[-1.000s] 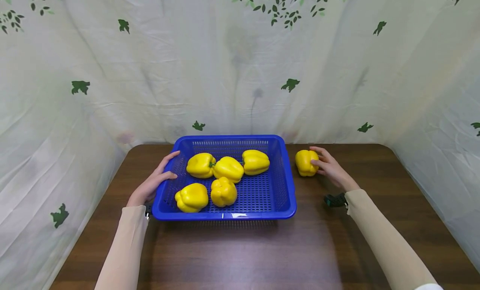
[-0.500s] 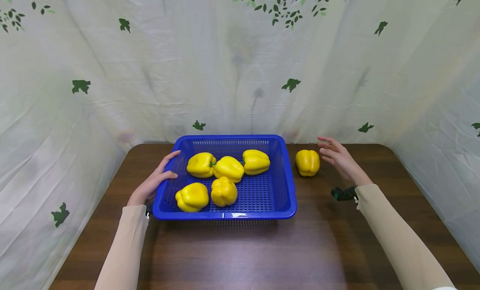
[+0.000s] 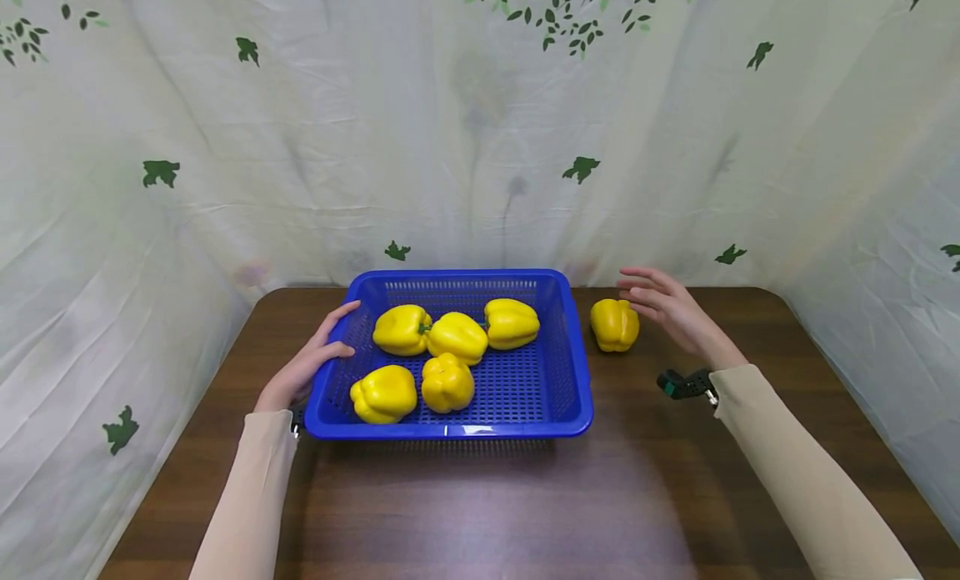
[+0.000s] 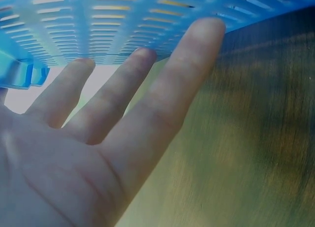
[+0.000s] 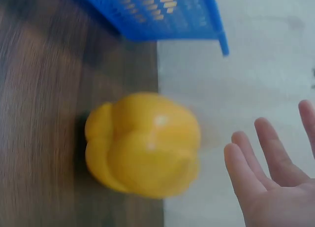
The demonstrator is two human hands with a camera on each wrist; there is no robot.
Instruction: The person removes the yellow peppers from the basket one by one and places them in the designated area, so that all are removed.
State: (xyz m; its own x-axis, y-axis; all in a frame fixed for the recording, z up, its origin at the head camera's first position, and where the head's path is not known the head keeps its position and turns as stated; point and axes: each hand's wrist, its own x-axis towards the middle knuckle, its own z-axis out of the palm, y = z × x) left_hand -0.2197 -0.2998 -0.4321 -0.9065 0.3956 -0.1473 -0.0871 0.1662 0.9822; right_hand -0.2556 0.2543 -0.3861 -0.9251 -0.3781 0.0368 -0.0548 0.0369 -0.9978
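Note:
On the left side of a blue plastic basket (image 3: 555,430), my left hand (image 3: 311,359) grips the rim, thumb over the edge. Several yellow bell peppers (image 3: 456,338) lie in the basket. In the left wrist view, three extended fingers (image 4: 162,99) reach up to the perforated basket wall (image 4: 113,20). A single yellow bell pepper (image 3: 615,326) rests on the table just right of the basket. My right hand (image 3: 667,309) hovers at its upper right with fingers spread and nothing in them. In the right wrist view, a gap shows between the hand (image 5: 275,182) and the pepper (image 5: 142,145).
The basket stands on a dark wooden table (image 3: 480,513). A pale curtain (image 3: 420,147) with a leaf print hangs right behind the table's far edge and along both sides. Dark straps with small devices (image 3: 684,385) sit at the wrists.
My right hand has let go of the loose bell pepper, drawn back to the right, then come slightly left again above it. The left hand and the basket have stayed put.

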